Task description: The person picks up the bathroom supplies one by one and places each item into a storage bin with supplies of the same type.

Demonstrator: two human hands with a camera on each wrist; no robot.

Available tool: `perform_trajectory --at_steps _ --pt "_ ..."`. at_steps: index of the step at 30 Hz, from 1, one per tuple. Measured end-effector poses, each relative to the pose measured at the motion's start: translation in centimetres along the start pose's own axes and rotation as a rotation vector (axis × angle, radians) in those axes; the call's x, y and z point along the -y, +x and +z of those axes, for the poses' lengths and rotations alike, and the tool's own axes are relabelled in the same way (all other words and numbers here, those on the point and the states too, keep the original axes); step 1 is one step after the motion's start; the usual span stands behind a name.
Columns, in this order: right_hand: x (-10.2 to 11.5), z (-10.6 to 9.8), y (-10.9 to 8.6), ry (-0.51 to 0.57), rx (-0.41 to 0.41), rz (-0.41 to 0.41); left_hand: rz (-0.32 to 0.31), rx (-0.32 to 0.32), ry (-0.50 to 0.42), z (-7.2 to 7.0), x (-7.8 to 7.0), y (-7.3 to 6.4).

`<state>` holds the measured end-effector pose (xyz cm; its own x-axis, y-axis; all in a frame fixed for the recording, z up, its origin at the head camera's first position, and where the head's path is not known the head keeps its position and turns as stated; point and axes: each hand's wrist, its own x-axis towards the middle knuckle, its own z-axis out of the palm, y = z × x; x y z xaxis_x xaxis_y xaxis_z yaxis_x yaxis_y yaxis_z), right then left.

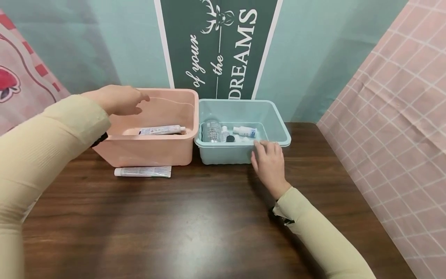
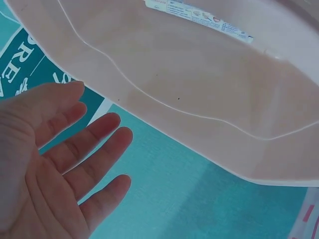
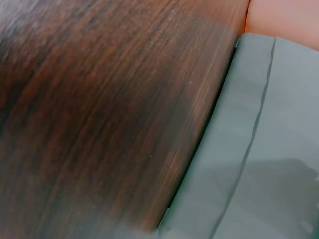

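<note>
My left hand (image 1: 122,100) hovers over the left side of the pink bin (image 1: 150,149), fingers spread and holding nothing. Its spread fingers (image 2: 107,130) show against the bin's rim in the left wrist view. A toothpaste tube (image 1: 162,130) lies inside that bin. My right hand (image 1: 270,162) is at the front rim of the light blue bin (image 1: 226,154), fingertips right at the edge and slightly bent. Inside the blue bin are a clear plastic bottle (image 1: 211,131), a small white bottle (image 1: 244,131) and a black cap (image 1: 230,138). The right hand is outside the right wrist view.
Another tube (image 1: 143,171) lies on the brown wooden table (image 1: 195,217), along the pink bin's front. The bins stand side by side against a teal backdrop (image 1: 313,50) with a dark green lettered panel (image 1: 223,46). Pink checked cloth (image 1: 393,116) borders the right side.
</note>
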<state>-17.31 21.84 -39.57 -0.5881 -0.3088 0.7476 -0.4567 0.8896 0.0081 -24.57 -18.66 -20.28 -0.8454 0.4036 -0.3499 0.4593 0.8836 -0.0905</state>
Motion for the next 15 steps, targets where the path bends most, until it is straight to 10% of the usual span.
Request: perform_trajectory --at_steps 15 --pt "-0.1 -0.1 -0.1 -0.01 -0.002 -0.011 0.078 -0.095 0.102 0.9 -1.2 -2.3"
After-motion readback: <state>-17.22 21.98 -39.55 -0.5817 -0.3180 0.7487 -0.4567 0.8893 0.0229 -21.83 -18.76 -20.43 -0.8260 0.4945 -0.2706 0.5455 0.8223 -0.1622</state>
